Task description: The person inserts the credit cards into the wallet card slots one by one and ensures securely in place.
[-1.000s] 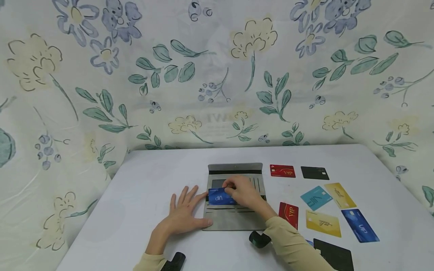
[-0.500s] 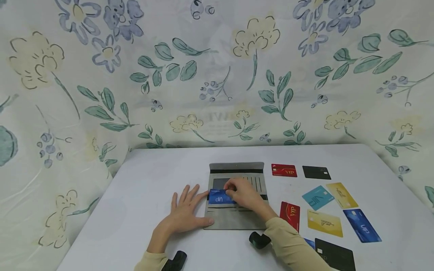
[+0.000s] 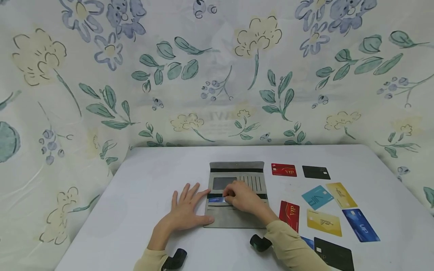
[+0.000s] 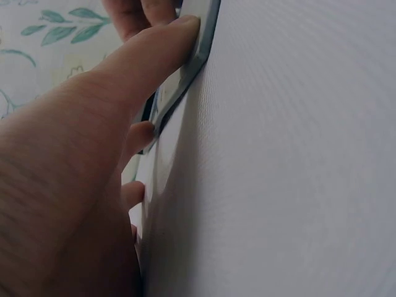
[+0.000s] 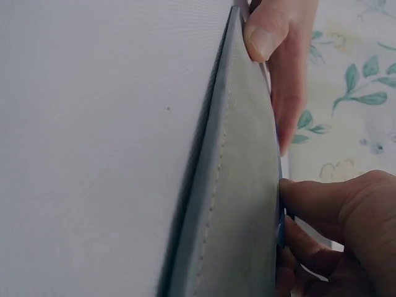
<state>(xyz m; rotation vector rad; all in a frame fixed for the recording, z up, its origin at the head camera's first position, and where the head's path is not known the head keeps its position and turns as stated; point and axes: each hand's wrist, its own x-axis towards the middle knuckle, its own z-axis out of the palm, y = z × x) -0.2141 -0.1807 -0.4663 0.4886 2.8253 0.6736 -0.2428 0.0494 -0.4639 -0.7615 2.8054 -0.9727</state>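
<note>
A grey wallet [image 3: 234, 222] lies unfolded on the white table, with card slots and a dark window pocket on its inner face. Into one of its middle slots a blue card [image 3: 216, 200] is sunk so that only a narrow strip shows. My right hand [image 3: 245, 197] pinches the card's upper edge between thumb and fingers; in the right wrist view a sliver of blue [image 5: 281, 230] shows at the fingertips. Fingers spread, my left hand [image 3: 184, 210] lies at the wallet's left side. Its thumb [image 4: 176, 40] presses on the lower left corner, and its index fingertip meets the left edge.
Right of the wallet lie loose cards: a red card [image 3: 284, 169] and a black card [image 3: 316, 172] at the back, then a teal card [image 3: 317, 197], yellow cards, another red one and blue ones. A larger black card [image 3: 333, 253] lies near the right sleeve [image 3: 295, 244].
The blue card has slid down into the wallet slot, from mostly exposed to a thin strip. My right hand has moved slightly toward me with it; the left hand stays in place.
</note>
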